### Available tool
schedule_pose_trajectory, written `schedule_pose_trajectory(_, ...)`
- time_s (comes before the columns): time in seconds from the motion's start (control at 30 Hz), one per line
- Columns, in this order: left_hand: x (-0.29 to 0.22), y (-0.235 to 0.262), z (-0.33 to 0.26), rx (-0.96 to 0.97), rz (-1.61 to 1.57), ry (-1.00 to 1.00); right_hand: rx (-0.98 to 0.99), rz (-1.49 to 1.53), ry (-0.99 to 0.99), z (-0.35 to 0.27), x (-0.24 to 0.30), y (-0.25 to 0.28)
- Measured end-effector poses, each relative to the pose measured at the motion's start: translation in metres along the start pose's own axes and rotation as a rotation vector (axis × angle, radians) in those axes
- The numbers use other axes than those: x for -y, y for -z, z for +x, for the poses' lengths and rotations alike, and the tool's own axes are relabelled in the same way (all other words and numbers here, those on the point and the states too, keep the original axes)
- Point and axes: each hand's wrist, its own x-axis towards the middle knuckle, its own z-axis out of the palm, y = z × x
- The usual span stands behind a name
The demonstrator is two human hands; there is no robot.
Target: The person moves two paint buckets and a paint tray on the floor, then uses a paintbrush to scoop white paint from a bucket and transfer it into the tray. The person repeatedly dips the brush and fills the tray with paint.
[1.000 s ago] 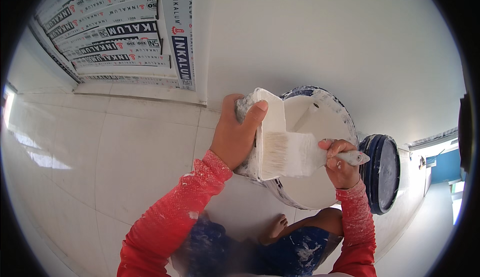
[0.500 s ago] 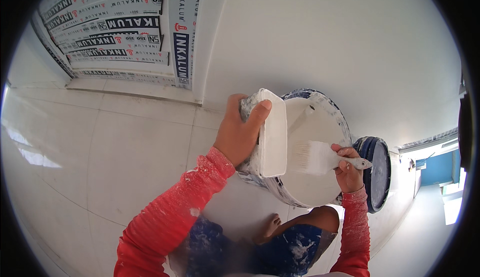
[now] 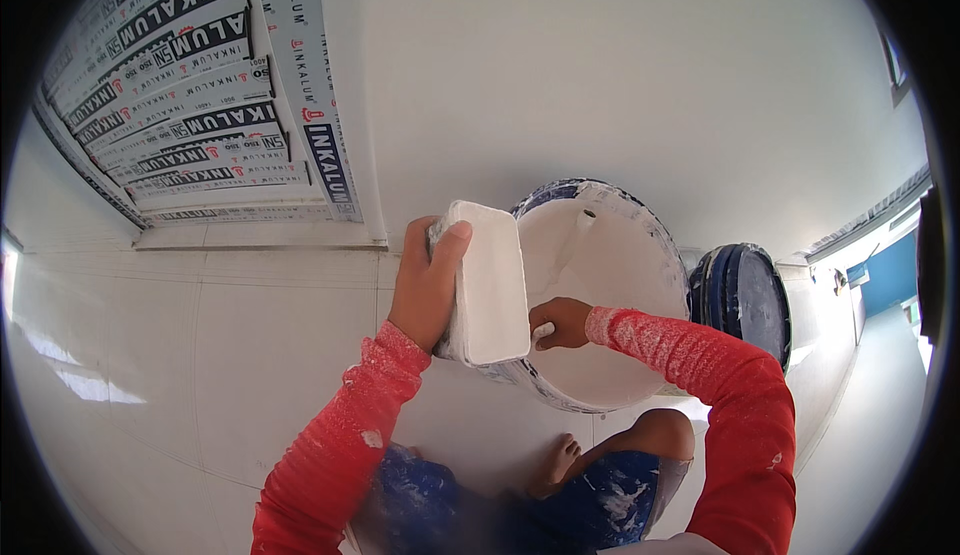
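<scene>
My left hand [image 3: 430, 290] grips a white rectangular tub [image 3: 492, 285] by its long side, thumb over the rim. The tub is tilted above the left edge of a large paint bucket [image 3: 655, 240] with a smeared blue and white rim. White paint [image 3: 620, 285] lies inside the bucket. My right hand [image 3: 562, 323] reaches over it with the fingers closed round a paintbrush, of which only the handle end [image 3: 543, 332] shows. The bristles are hidden by the hand and the tub. A coated rod [image 3: 587, 219] leans in the paint toward the far rim.
A second bucket, with a dark blue rim and a smeared lid [image 3: 762, 300], stands right of the first, by the white wall [image 3: 600, 75]. A door or panel wrapped in printed protective film [image 3: 180, 95] is at upper left. My bare foot [image 3: 555, 465] rests on the tiled floor [image 3: 260, 355].
My right hand has swung left across the bucket with the paintbrush, from its right rim to beside the tub. The tub shows slightly further left, and the whole view has shifted.
</scene>
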Motion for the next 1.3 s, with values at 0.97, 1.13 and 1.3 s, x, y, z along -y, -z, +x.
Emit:
schedule_pose_trajectory(0.97,-0.01,-0.004,-0.005,-0.028,0.018,0.075,-1.118,1.177,0.212,-0.126,0.117,0.064)
schedule_pose_trajectory(1.13,-0.007,-0.005,-0.004,-0.054,0.032,0.084,-0.968,1.136,0.292,-0.08,0.136,0.036)
schedule_pose_trajectory(1.3,-0.007,-0.005,-0.002,-0.047,0.034,0.083,-1.032,1.057,0.208,-0.06,0.134,0.02)
